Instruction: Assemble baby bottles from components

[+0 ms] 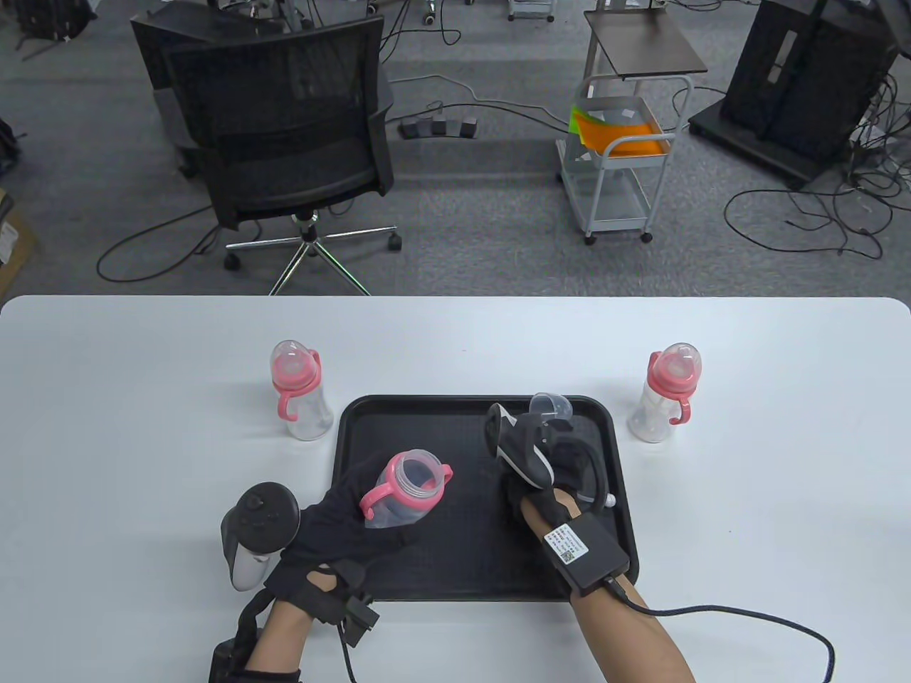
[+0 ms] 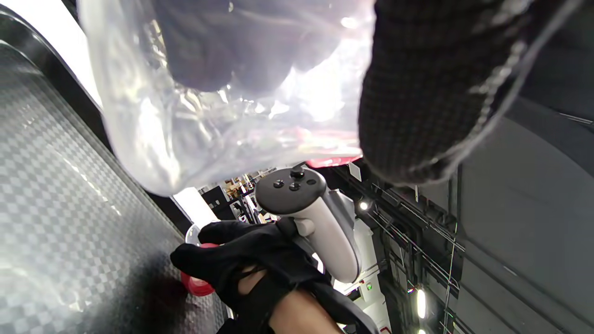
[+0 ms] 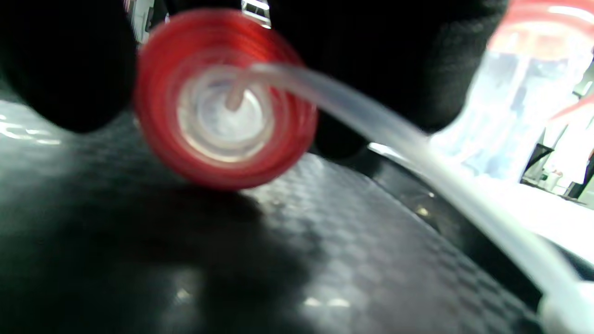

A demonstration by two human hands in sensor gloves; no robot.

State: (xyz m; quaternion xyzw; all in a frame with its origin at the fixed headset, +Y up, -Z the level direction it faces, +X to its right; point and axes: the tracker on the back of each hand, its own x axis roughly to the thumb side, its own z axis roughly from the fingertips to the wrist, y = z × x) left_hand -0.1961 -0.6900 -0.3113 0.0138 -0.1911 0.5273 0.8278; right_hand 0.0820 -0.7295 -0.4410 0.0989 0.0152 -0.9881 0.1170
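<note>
Wrapped around the clear body of an open bottle [image 1: 403, 494], the left hand [image 1: 349, 530] holds it tilted over the near-left part of the black tray [image 1: 484, 576], mouth and pink handle ring aimed up and to the right. In the left wrist view its fingers [image 2: 436, 88] press on the transparent wall, so that grip looks firm.

Over at the right of the tray, the right hand [image 1: 562, 469] has its fingertips closed on a red screw collar [image 3: 222, 97] with a silicone straw [image 3: 417, 153] trailing from its centre; the collar sits at or just above the tray floor (contact is too blurred to judge). A clear dome cap [image 1: 550, 407] lies at the tray's far edge, just beyond that hand.

Two finished bottles stand off the tray, one to the left [image 1: 300, 391] and one to the right [image 1: 665, 393].

To do the joining well, I would feed the straw's free end into the open mouth first, then bring the collar square to the neck before turning. Starting it tilted could cross the thread. Keeping the bottle still while only the collar turns should help.
</note>
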